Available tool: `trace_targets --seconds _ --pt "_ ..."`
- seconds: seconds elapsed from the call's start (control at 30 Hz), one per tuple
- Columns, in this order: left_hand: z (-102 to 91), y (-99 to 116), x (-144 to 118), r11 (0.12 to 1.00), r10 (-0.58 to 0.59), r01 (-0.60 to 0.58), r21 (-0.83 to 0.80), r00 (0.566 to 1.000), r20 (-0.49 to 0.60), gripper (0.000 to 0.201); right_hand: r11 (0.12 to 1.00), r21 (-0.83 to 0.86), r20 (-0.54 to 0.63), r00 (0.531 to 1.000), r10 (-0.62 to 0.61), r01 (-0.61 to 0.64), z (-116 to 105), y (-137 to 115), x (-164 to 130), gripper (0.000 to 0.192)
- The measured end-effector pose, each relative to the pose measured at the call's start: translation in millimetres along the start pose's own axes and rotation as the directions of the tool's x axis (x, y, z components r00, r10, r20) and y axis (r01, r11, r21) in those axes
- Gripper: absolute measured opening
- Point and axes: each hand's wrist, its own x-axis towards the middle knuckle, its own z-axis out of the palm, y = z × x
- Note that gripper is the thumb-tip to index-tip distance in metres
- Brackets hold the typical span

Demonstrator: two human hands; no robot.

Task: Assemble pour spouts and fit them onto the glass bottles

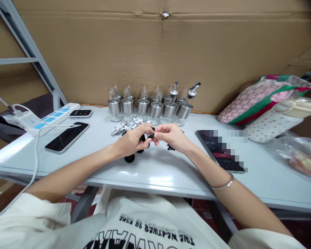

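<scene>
My left hand [131, 140] is closed around a pour spout [146, 137] with silver metal and black parts. The fingertips of my right hand [172, 136] meet at the spout's black end, pinching a small black piece, perhaps a cap, mostly hidden by the fingers. Behind my left hand lies a pile of silver pour spouts [125, 127]. Below it are several round black stoppers [129, 158], partly covered. Small black caps [171, 147] lie by my right wrist. At the back stand several glass bottles with steel sleeves [156, 110]; two at the right carry spouts [193, 90].
At left are a power strip [55, 116] with a white cable, a small device [81, 113] and a phone [67, 137]. To the right lie a tablet-like screen [219, 150], a patterned bag [256, 98], a dotted bottle [272, 122] and a plastic bag [300, 155]. Cardboard [119, 52] stands behind.
</scene>
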Motion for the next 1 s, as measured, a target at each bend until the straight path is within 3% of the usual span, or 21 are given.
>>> trace_targets --seconds 0.33,0.5,0.73,1.0 --pt "0.6 -2.2 -0.1 1.000 0.005 -0.005 -0.001 1.000 -0.009 0.014 0.999 -0.037 -0.053 0.998 -0.030 0.028 2.4 -1.2 1.2 0.031" --pt "0.4 -6.7 -1.7 0.999 -0.052 0.052 0.001 0.999 0.011 0.018 0.996 -0.081 -0.088 0.995 -0.041 0.034 6.5 -11.0 -1.1 0.030" --pt "-2.7 -6.9 -0.6 0.998 -0.041 0.035 -0.054 0.992 -0.118 0.042 0.992 -0.127 -0.047 0.999 -0.003 -0.003 19.0 -8.1 -2.6 0.025" --pt "-4.7 -10.4 2.4 0.971 -0.099 0.101 0.215 0.995 -0.019 0.036 0.984 -0.127 -0.081 0.987 -0.139 0.128 13.0 -13.5 -5.4 0.021"
